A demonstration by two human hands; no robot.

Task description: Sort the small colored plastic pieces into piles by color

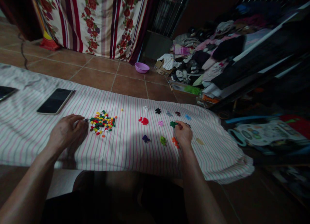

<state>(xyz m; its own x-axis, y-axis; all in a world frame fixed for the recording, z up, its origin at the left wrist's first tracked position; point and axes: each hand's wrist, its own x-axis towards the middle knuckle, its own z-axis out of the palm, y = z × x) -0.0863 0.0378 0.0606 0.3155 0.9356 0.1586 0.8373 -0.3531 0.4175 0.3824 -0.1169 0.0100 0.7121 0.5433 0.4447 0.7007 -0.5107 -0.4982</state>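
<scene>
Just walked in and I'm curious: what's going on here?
A person's right hand is at a small dark-green pile, among other single-colour clusters on a white cloth with pink and grey stripes. The left hand is beside a multicoloured heap of small pieces; whether it holds one is unclear.

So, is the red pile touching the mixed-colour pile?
Apart. The head view shows a wide strip of striped cloth between the red pile and the mixed-colour pile.

Light dim. Reference: floral striped curtain (97, 24). Brown tiled floor (97, 73) in front of curtain; purple basin (142, 68) near its lower right corner; barred panel (167, 15) right of curtain; heaped clothes (202, 54) farther right.
</scene>
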